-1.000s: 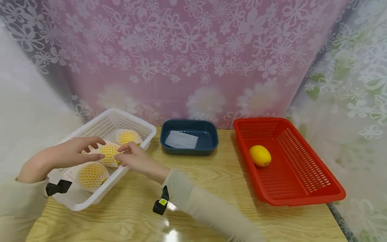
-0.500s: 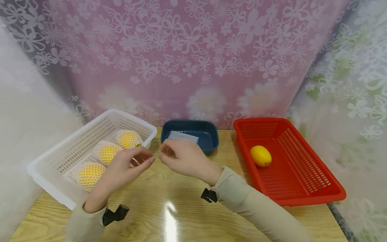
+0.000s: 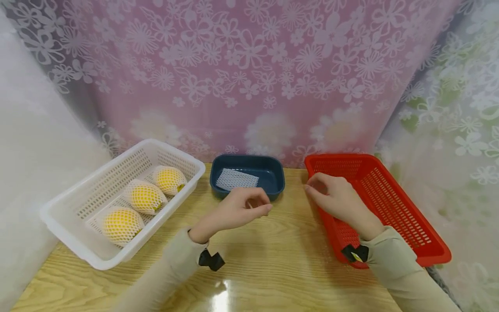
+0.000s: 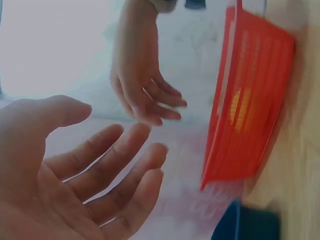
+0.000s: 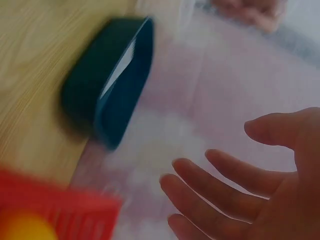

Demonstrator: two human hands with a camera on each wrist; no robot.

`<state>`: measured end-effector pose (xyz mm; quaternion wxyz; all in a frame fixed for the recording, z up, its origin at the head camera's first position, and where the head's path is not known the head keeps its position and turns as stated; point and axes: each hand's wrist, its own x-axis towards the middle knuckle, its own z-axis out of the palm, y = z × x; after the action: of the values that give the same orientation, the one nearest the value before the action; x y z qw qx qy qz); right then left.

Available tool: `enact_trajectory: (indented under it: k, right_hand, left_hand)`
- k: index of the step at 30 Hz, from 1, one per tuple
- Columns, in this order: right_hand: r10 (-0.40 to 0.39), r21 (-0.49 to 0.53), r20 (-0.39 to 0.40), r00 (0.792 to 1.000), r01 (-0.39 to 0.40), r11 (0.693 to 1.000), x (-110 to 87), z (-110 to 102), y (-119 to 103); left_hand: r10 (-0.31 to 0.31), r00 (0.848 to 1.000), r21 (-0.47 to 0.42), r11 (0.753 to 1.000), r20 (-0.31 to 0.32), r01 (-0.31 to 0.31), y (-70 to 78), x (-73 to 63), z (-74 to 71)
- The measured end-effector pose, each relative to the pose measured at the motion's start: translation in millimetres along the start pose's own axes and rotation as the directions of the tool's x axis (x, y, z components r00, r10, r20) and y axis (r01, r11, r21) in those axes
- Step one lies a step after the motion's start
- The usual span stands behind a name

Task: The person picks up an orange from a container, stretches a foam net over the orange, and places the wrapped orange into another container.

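Observation:
In the head view my left hand (image 3: 238, 210) hovers in front of the dark blue tray (image 3: 269, 177), fingers loosely bent and nothing in them. My right hand (image 3: 339, 197), also holding nothing, is over the left rim of the red basket (image 3: 421, 216). Both wrist views show relaxed, spread fingers. A smooth yellow fruit, lemon-like, lies in the red basket; the right hand hides it in the head view, but the right wrist view catches the yellow fruit (image 5: 25, 227). A flat white foam net sleeve (image 3: 236, 178) lies in the blue tray.
At the left stands a white basket (image 3: 66, 225) with three yellow fruits (image 3: 146, 197) in white foam nets. All containers rest on a wooden table (image 3: 273, 260), backed by a pink flowered curtain (image 3: 241, 86).
Both hands have left the white basket and moved right, the right hand as far as the red basket and the left to before the blue tray. The netted fruits remain in the white basket.

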<state>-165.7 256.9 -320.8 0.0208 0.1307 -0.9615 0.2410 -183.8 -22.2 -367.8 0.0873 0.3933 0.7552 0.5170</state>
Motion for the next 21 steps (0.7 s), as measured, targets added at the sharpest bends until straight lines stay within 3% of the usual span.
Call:
enact_trajectory:
  k: [3,5,7,9,11,13,16,18,21]
  right_hand:
    - [0.090,-0.033,-0.012,0.996,-0.090,0.995,-3.5,-11.1,37.7]
    - [0.145,-0.040,-0.004,0.989,-0.145,0.989,-4.8,-17.0,62.2]
    - [0.197,-0.046,0.014,0.980,-0.196,0.980,-5.0,-21.9,86.5]
    - [0.246,-0.041,0.042,0.968,-0.244,0.969,-5.1,-25.6,110.4]
    - [0.295,-0.042,0.080,0.952,-0.293,0.955,-5.5,-28.7,131.3]
    - [0.336,-0.051,0.124,0.934,-0.333,0.942,-6.8,-30.6,148.0]
    - [0.382,-0.027,0.201,0.902,-0.385,0.923,-8.7,-31.0,164.3]
    - [0.405,0.014,0.250,0.879,-0.421,0.907,-8.8,-29.1,172.9]
    - [0.435,0.087,0.312,0.845,-0.481,0.872,-7.8,-24.4,185.2]
  left_hand:
    - [-0.013,0.999,-0.145,0.989,0.044,0.020,-0.1,28.4,20.4]
    - [-0.052,0.995,-0.322,0.944,0.082,0.075,0.6,49.9,34.6]
    - [-0.120,0.986,-0.517,0.840,0.116,0.163,2.7,72.8,48.8]
    - [-0.186,0.972,-0.674,0.700,0.147,0.236,6.0,96.2,61.6]
    - [-0.257,0.951,-0.766,0.572,0.171,0.292,11.7,117.8,74.2]
    - [-0.329,0.926,-0.801,0.494,0.188,0.338,17.3,136.0,86.7]
    - [-0.422,0.882,-0.812,0.428,0.207,0.396,22.8,157.4,107.2]
    - [-0.488,0.850,-0.811,0.403,0.201,0.423,23.3,168.7,121.5]
    - [-0.611,0.778,-0.805,0.381,0.150,0.454,23.2,182.7,142.6]
